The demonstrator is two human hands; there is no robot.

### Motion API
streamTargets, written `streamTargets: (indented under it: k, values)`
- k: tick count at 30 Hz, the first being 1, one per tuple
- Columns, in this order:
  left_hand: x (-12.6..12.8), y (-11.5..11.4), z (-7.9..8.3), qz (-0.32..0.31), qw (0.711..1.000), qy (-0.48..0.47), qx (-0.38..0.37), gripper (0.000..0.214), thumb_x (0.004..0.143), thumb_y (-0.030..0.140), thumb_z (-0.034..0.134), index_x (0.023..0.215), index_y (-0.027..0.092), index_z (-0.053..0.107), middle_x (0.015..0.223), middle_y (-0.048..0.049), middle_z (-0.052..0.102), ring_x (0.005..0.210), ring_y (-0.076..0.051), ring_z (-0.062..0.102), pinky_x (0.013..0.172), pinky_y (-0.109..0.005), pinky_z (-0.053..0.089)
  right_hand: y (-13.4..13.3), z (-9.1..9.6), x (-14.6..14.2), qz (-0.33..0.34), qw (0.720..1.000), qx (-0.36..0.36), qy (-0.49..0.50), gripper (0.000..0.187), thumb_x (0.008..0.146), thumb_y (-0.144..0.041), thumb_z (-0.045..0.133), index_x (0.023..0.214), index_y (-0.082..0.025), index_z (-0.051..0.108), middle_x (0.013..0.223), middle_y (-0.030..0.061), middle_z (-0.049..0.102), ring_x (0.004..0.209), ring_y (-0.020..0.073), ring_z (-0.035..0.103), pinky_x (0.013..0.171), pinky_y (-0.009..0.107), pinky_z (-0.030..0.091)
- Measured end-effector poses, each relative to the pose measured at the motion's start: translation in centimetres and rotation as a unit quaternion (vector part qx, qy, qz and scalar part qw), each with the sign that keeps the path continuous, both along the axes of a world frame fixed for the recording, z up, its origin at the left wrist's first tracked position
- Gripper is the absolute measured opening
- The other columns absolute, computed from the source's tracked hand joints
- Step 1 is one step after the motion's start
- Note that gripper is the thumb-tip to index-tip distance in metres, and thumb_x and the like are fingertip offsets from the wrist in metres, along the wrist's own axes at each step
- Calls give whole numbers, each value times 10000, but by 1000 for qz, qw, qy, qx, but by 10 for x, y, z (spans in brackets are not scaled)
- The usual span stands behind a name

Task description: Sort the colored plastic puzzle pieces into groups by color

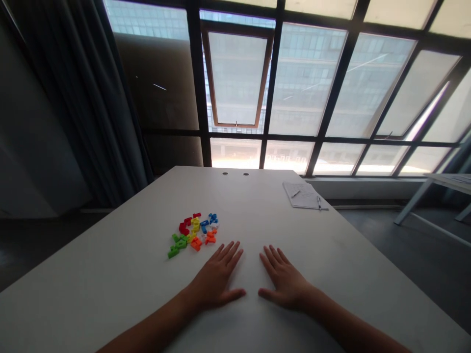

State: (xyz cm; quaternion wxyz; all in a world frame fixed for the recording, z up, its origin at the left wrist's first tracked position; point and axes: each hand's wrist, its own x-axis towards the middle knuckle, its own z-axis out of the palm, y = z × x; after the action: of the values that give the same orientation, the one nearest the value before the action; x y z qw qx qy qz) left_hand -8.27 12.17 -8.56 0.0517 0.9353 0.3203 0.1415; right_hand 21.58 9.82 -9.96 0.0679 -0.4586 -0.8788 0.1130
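Both palms rest flat on a white table (125, 279). My left hand (219, 277) has its fingers stretched out and its thumb apart, holding nothing. Opposite it lies my right hand (283, 279), also spread and holding nothing, with a gap of bare tabletop between the thumbs. Just beyond my left fingertips is a loose cluster of small plastic blocks. It has green blocks (180, 242) at the near left, red blocks (184, 228) behind them, yellow blocks (195, 225) in the middle, blue blocks (204, 224) at the far right and orange blocks (196, 243) nearest my left hand. A few whitish pieces lie among them.
Paper sheets (303, 195) with a pen (319, 203) on them lie near the table's right edge. Two round holes (235, 173) sit at the far end. Beyond are large windows and a dark curtain (91, 98). Another table (449, 182) stands at the right.
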Motion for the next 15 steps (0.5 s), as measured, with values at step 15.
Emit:
streamTargets:
  k: [15]
  values:
    - [4, 2, -10, -21, 996, 54, -72, 930, 907, 760, 455, 1630, 238, 193, 1664, -138, 183, 1538, -328, 198, 1244, -531, 176, -20, 20, -8, 27, 999, -34, 3, 1061, 856, -797, 526, 1627, -175, 147, 1672, 150, 97, 1551, 347, 55, 1256, 543, 32]
